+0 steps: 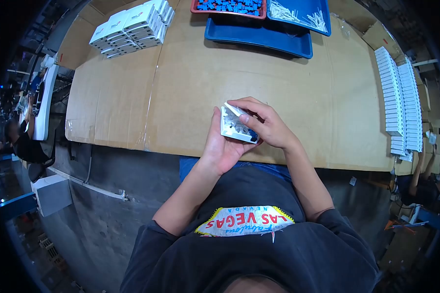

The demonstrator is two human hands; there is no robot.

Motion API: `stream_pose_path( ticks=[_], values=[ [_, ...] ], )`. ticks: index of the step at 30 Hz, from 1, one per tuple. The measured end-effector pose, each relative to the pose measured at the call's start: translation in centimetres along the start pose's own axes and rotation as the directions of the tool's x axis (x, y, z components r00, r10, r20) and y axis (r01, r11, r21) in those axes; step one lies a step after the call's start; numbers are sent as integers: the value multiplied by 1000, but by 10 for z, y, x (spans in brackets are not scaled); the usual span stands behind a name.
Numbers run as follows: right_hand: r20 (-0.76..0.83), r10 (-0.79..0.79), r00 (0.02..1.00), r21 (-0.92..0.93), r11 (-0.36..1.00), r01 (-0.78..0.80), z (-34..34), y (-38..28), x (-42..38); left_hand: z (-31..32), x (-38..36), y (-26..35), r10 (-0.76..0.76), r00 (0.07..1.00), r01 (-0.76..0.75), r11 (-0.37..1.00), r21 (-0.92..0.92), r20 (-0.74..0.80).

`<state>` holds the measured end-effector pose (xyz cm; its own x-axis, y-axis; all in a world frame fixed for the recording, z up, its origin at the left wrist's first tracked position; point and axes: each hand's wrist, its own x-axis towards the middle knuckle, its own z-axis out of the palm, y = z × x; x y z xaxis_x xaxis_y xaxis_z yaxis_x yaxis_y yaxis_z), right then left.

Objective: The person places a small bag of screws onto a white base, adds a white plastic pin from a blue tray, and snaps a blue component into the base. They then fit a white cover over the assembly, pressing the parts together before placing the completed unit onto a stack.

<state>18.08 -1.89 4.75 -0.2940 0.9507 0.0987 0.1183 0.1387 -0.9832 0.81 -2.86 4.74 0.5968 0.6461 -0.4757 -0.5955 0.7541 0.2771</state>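
Near the front edge of the cardboard-covered table, a small white box (235,131) lies tilted in my left hand (224,146), whose palm is under it and whose thumb rests along its left side. Small clear or whitish parts and something dark blue show inside the box. My right hand (271,124) is on the box's upper right side, with its fingers bent over a raised white flap or lid and its thumb against it. The fingers of my left hand beneath the box are mostly hidden.
White boxes (132,24) are stacked at the back left. A red tray (200,10) of blue parts and a blue tray (326,14) of white sticks stand behind another blue tray (254,40). White stacks (393,97) line the right. People are at both sides.
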Motion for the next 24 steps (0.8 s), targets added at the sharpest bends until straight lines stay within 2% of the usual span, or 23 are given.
stream_pose_path(
  ticks=[3, 9, 15, 24],
  values=[
    [59, 178, 982, 109, 977, -184, -2, -2, -1, -2, 2, -2, 4, 1000, -4, 1000, 0, -12],
    [80, 138, 987, 38, 989, -141, -3, 6, -1, -6, 5, -5, -20, 1000, 20, 999, -29, -15],
    [53, 198, 979, 139, 969, -204, -3, 9, 1, -8, 8, -6, -27, 999, 26, 999, -28, -18],
    [52, 292, 955, 83, 952, -295, -4, 9, 2, -17, 15, -7, -73, 997, 72, 996, -42, -16]
  ],
)
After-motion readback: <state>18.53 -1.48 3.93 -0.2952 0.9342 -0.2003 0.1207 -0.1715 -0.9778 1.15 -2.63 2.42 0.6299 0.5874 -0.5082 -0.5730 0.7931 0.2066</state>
